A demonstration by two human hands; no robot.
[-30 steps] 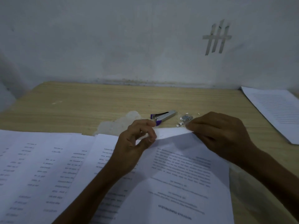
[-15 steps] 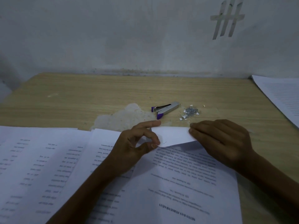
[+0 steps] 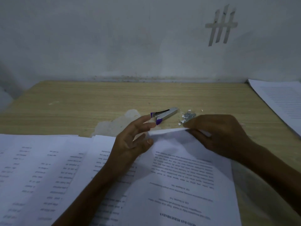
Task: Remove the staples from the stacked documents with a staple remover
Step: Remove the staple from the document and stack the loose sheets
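Loosely spread left hand [image 3: 130, 142] beside document [image 3: 187, 176], right hand [image 3: 219, 137] pinching its folded edge

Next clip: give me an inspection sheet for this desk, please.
Surface: wooden table, worn patch near its middle.
Job's things: staple remover lies unheld on the table; document has its far edge folded up.
Clutter: pulled staples and paper bits beside the remover; printed sheets at left, another stack far right.
Hands: left hand open, near the fold; right hand pinches the folded edge.
Cables: nothing seen.
Surroundings: grey wall with tape strips.
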